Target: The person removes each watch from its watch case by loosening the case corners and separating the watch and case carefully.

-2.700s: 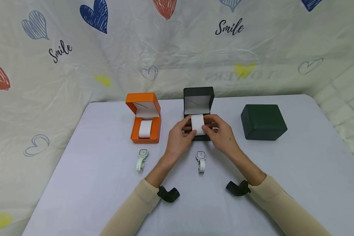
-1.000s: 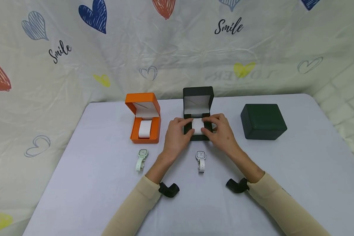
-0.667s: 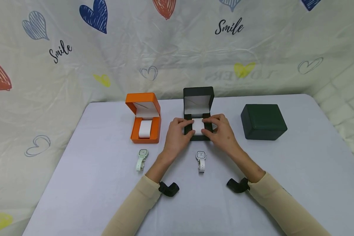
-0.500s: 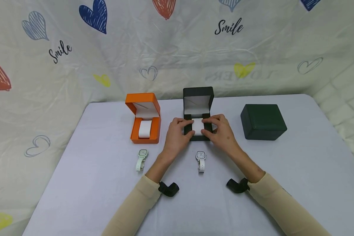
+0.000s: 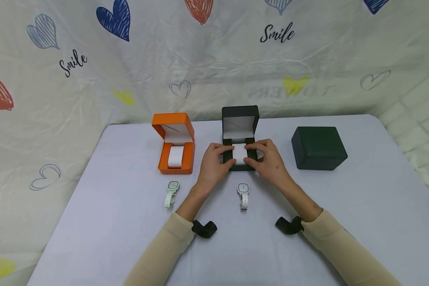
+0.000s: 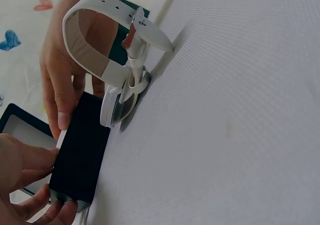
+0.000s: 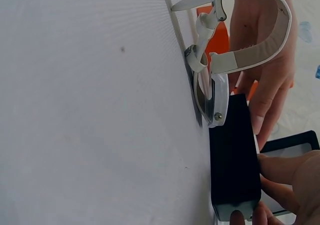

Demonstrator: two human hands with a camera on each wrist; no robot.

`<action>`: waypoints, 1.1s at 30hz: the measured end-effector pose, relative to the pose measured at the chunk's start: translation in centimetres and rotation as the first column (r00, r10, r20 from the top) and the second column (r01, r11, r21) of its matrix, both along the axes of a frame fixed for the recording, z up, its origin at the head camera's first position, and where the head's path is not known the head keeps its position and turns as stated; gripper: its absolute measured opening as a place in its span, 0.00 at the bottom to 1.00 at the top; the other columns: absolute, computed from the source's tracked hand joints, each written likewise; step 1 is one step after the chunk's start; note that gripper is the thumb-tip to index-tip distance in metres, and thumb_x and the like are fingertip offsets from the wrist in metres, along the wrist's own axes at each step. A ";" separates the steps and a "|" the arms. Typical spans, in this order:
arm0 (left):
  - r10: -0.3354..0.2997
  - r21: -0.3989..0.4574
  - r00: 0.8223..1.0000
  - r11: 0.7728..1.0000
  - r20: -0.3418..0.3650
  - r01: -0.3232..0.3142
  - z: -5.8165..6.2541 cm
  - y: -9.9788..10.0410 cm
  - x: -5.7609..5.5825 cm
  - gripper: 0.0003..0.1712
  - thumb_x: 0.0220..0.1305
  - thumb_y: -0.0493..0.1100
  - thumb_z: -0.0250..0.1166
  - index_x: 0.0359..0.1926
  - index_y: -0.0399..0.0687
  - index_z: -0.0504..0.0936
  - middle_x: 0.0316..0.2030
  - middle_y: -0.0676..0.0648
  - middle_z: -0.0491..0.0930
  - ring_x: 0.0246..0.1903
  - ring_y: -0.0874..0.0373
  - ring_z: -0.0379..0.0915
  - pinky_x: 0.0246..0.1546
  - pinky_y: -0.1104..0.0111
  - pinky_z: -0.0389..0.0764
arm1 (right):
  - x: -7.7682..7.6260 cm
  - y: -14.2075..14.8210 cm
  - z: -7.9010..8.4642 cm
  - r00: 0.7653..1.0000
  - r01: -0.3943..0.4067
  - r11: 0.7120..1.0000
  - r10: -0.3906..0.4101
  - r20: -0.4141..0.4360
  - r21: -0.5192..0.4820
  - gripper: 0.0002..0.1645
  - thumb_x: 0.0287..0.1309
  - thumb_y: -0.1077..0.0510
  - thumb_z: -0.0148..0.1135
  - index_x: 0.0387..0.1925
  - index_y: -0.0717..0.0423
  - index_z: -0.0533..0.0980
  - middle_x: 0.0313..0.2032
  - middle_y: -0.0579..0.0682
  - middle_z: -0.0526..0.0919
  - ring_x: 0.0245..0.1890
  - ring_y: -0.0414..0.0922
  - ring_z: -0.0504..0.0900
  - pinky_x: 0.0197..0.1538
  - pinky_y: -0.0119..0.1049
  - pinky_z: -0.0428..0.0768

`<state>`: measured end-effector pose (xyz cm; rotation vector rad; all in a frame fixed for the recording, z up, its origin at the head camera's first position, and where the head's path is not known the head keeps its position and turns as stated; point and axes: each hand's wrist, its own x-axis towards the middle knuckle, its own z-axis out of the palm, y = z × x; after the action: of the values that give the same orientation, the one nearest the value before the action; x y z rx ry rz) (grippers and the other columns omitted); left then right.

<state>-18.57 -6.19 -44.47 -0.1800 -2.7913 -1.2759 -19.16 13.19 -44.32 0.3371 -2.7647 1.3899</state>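
An open black watch box point(image 5: 240, 111) stands at the back middle of the table, its lid raised. Inside its base sits a white watch cushion point(image 5: 240, 153). My left hand point(image 5: 213, 165) pinches the cushion's left side with thumb and index finger, and my right hand point(image 5: 270, 162) does likewise on the right. Both wrist views show the box's dark front wall point(image 6: 80, 150), with lower fingers of the left hand point(image 6: 27, 170) and right hand point(image 7: 292, 182) against the box's ends. Just in front of it lies a white watch point(image 5: 243, 190), its strap point(image 7: 280, 35) buckled into a loop.
To the left is an open orange watch box point(image 5: 161, 159) with a white cushion point(image 5: 176, 156) in it. A pale green watch point(image 5: 172, 194) lies before it. At the right stands a closed dark green box point(image 5: 319, 147). A heart-printed curtain hangs behind the table.
Since the oldest frame the white cushion has gone down into the black box, and my hands have shifted slightly with it. Over the last second almost nothing has moved.
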 end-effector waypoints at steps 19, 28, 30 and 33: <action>-0.012 -0.011 1.000 1.000 0.023 0.013 0.2 0.0 0.4 0.23 0.66 0.43 0.73 0.62 0.52 0.85 0.62 0.43 0.76 0.60 0.47 0.73 0.58 0.57 0.81 | 0.8 0.7 0.8 0.999 -0.016 1.000 0.016 0.037 -0.006 0.24 0.66 0.63 0.69 0.62 0.59 0.79 0.62 0.63 0.72 0.62 0.61 0.76 0.57 0.55 0.84; -0.011 0.040 0.993 0.999 -0.114 0.015 1.6 1.0 1.0 0.17 0.70 0.43 0.69 0.58 0.49 0.87 0.58 0.44 0.79 0.59 0.48 0.72 0.60 0.56 0.80 | 1.4 2.9 2.6 0.999 0.032 0.998 -0.032 -0.004 -0.045 0.23 0.68 0.61 0.68 0.62 0.58 0.79 0.60 0.60 0.76 0.61 0.59 0.77 0.60 0.57 0.83; -0.020 0.063 0.990 0.998 -0.143 0.029 1.8 1.4 1.1 0.16 0.71 0.43 0.68 0.57 0.48 0.87 0.57 0.45 0.79 0.57 0.49 0.73 0.55 0.61 0.80 | 1.6 3.4 3.0 0.999 0.046 0.998 -0.048 -0.026 -0.043 0.22 0.68 0.61 0.67 0.62 0.58 0.80 0.60 0.60 0.76 0.61 0.59 0.77 0.59 0.57 0.84; -0.035 0.101 0.983 0.993 -0.181 0.054 2.1 1.9 1.3 0.14 0.71 0.42 0.68 0.56 0.48 0.87 0.56 0.46 0.80 0.55 0.50 0.74 0.46 0.67 0.80 | 2.0 4.2 3.5 0.995 0.071 0.997 -0.073 -0.061 -0.026 0.21 0.68 0.60 0.68 0.61 0.56 0.80 0.59 0.58 0.77 0.60 0.57 0.78 0.57 0.45 0.85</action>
<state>-17.32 -4.32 -42.36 -0.3358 -2.5766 -1.3403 -17.18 17.38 -40.85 0.2720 -2.6808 1.3705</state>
